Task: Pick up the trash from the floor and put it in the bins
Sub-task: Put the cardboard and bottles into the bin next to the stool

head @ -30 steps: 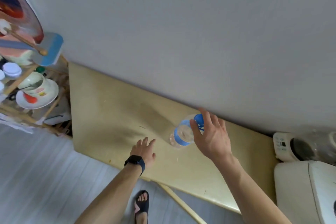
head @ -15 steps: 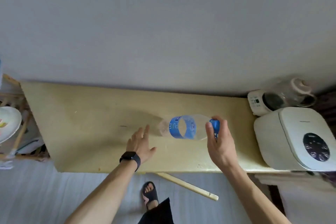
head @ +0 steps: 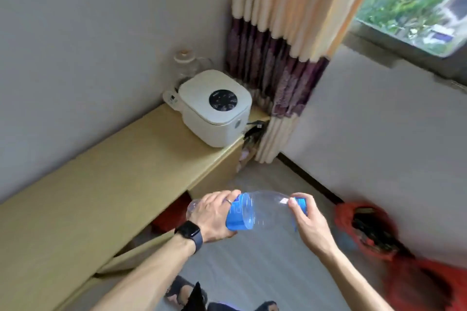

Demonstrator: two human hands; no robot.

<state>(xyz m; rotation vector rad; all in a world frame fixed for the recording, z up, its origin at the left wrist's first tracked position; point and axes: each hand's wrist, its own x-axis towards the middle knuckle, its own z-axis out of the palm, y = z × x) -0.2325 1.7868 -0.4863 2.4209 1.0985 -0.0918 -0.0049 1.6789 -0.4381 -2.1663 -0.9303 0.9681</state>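
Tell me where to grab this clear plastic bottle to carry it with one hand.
Wrap around the blue label band from above, as the left hand does. The bottle lies sideways, broad there; the cap at the right hand allows only a pinch.

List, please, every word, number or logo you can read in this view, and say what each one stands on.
No text reads clearly; the frame is motion-blurred.
On the blue label of the clear bottle: pale lettering, too smeared to read.
On the dark round panel of the white cooker: small marks and icons, too small to read.
On the kettle base behind it: dark marks, too blurred.
On the watch: dark screen, no text.
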